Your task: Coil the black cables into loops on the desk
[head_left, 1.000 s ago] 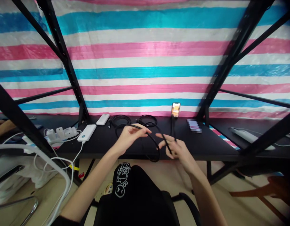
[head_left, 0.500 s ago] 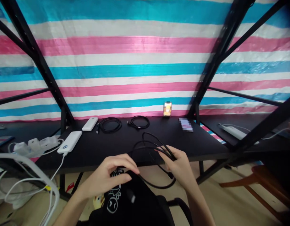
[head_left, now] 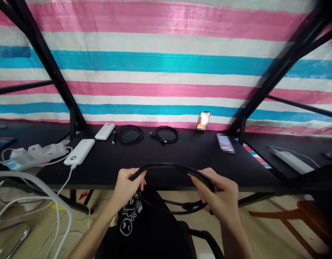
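Note:
A black cable [head_left: 166, 168] is gathered into a flat oval coil just above the near edge of the black table [head_left: 187, 154]. My left hand [head_left: 126, 187] pinches the coil's left end, fingers closed round the strands. My right hand [head_left: 221, 194] grips the right end, fingers wrapped over the bundle. A cable plug hangs under the coil near my left hand. My lap in black cloth with a white print lies below.
Two coiled black cables [head_left: 129, 134] [head_left: 166, 134] lie at the table's back, beside two white power banks [head_left: 105, 131] [head_left: 79, 151]. A white power strip [head_left: 36, 153] with white cords sits left. Another strip [head_left: 290, 160] lies right. Black frame posts stand on both sides.
My left hand rose from my lap and took hold of the coil's left end. The loose loops in my right hand are now drawn into one flat oval between both hands.

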`<state>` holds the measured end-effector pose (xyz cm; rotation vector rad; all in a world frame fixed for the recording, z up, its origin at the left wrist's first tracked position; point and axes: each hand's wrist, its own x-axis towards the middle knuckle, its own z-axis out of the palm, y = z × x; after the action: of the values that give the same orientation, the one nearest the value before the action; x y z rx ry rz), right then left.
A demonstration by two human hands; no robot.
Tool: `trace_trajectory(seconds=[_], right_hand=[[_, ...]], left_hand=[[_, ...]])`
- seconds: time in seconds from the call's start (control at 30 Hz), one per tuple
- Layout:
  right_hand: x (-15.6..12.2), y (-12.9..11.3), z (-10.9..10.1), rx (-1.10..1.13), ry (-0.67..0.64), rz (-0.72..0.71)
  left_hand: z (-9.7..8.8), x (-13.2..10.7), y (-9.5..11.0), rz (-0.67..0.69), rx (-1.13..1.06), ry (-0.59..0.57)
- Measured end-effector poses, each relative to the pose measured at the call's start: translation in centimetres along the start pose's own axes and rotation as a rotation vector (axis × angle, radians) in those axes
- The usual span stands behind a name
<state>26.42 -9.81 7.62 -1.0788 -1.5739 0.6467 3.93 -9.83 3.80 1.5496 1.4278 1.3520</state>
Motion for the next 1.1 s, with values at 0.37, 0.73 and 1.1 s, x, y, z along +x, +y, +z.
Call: trace_trajectory(seconds=[0.37, 0.73, 1.1], right_hand=[[-1.6, 3.2, 8.3, 0.435, 0.122, 0.381], [-1.8, 1.8, 6.1, 0.873, 0.093, 0.330], [-4.6, 2.0, 7.2, 0.794, -0.309, 0.215]], left_hand=[[2.5, -1.9, 0.0, -0.242, -0.801, 0.535], [2.0, -2.9, -4.3, -0.363, -0.345, 0.171], [3.5, -3.1, -2.5, -0.805, -1.252, -0.218]])
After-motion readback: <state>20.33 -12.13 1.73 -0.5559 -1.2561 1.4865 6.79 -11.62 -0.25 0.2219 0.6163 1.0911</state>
